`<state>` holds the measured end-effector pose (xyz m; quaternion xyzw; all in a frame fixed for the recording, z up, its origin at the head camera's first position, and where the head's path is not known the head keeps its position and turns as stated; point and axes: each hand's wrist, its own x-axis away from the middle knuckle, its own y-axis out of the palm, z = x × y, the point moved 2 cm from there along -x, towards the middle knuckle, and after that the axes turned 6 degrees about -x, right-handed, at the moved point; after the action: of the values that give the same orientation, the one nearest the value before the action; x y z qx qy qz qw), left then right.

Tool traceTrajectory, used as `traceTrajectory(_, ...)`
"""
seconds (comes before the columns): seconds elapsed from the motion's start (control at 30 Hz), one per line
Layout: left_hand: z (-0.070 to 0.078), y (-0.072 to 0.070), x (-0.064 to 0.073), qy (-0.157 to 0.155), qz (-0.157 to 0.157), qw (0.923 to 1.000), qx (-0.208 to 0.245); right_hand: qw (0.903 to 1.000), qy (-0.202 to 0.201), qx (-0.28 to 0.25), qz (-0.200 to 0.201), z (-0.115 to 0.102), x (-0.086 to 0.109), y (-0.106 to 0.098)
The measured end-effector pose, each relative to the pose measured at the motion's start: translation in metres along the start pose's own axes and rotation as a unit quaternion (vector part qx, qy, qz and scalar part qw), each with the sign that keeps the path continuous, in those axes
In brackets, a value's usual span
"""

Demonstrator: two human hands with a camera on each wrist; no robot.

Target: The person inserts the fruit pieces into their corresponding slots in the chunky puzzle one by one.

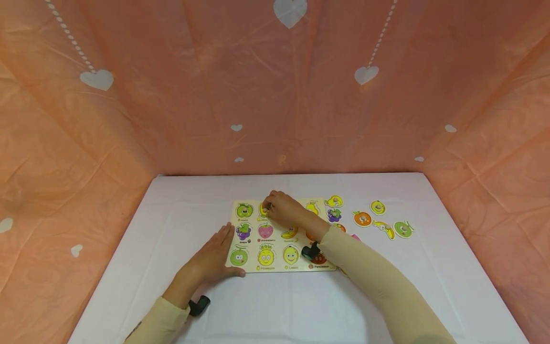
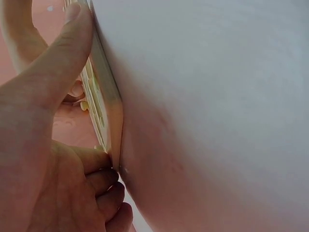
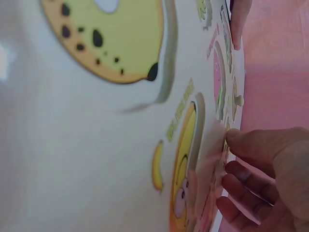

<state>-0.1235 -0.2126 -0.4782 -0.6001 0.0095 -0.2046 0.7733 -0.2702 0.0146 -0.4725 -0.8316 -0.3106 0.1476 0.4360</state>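
Observation:
A fruit puzzle board lies flat on the white table, with printed fruit recesses in rows. My left hand steadies its near left corner: fingers extended along the left edge, thumb against the front edge. Over the top row, my right hand pinches a yellow fruit piece at the second recess; the fingers mostly hide it. Left of that hand, a green apple piece with a knob sits in its recess. In the right wrist view, the banana recess lies near my fingers.
Loose knobbed pieces lie right of the board: a pear, grapes, an orange, a round yellow fruit, a banana and a green melon. My right forearm partly covers others. Orange cloth walls the table.

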Motion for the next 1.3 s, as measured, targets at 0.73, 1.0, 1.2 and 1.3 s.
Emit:
traceTrajectory(0.73,0.000,-0.001,0.002,0.014,0.005,0.9999,-0.004,0.9915,-0.001,-0.122,0.046,0.026,0.036,-0.045)
traceTrajectory(1.0,-0.001,0.001,0.002,0.016,0.009,0.9998,-0.006,0.9922,-0.017,-0.098,0.076,0.037,0.049,-0.054)
traceTrajectory(1.2,-0.002,0.003,0.000,0.012,0.006,0.9999,-0.009,0.9920,-0.013,-0.093,0.085,0.044,0.061,-0.057)
traceTrajectory(1.3,-0.002,0.003,-0.001,0.009,0.005,0.9999,-0.010,0.9923,-0.009,-0.086,0.088,0.048,0.067,-0.058)
